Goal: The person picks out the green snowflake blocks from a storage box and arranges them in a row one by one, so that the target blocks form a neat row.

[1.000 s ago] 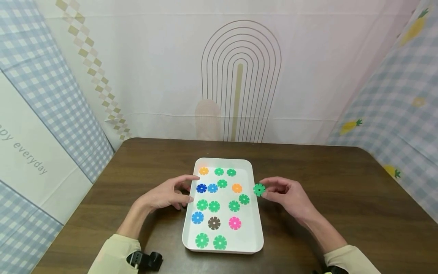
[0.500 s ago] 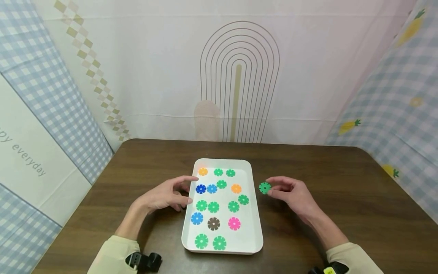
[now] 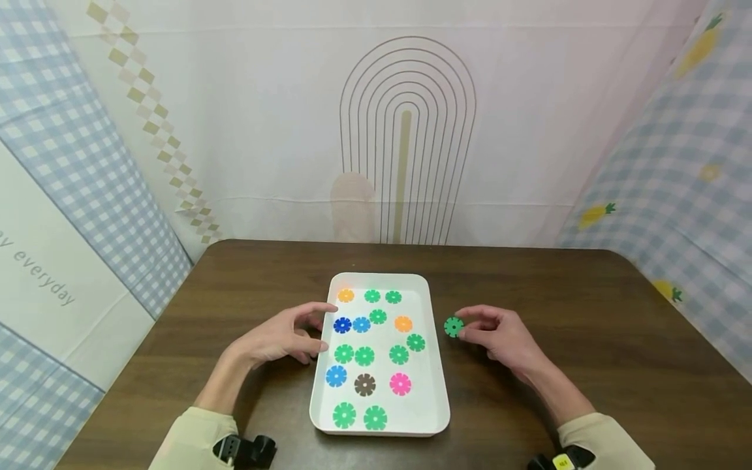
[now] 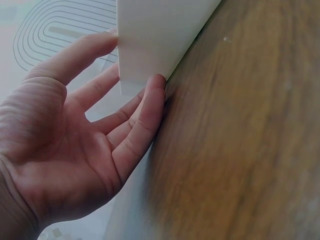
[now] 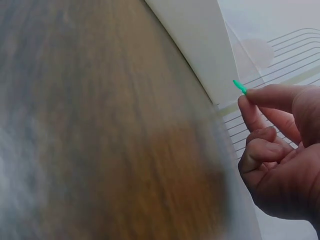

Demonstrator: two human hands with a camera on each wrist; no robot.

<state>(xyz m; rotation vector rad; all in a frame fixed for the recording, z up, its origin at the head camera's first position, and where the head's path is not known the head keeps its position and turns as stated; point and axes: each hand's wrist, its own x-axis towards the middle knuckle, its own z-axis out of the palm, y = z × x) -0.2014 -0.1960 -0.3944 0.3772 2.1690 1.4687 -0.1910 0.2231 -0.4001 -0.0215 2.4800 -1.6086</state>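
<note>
In the head view, my right hand (image 3: 501, 336) pinches a green notched plastic disc (image 3: 449, 328) by its right edge, between thumb and fingertips. The disc is above the table, just right of the white tray (image 3: 424, 411). Edge-on, the same green disc (image 5: 239, 86) shows thin at my fingertips in the right wrist view. My left hand (image 3: 284, 336) rests against the tray's left side, thumb and index fingertip at the rim. From the left wrist, the fingers of that hand (image 4: 85, 135) look fairly extended, touching the tray's outer wall (image 4: 150, 45) near the table.
Several notched discs lie flat and apart or nearly touching in the tray, among them a brown disc (image 3: 365, 392), a pink disc (image 3: 401, 392) and an orange disc (image 3: 403, 331). The dark wooden table (image 3: 529, 281) meets a patterned cloth backdrop (image 3: 264, 130) behind.
My right hand has moved right with the green disc, from over the tray's right rim to beside the tray, then nearly stopped. The left hand stays at the tray.
</note>
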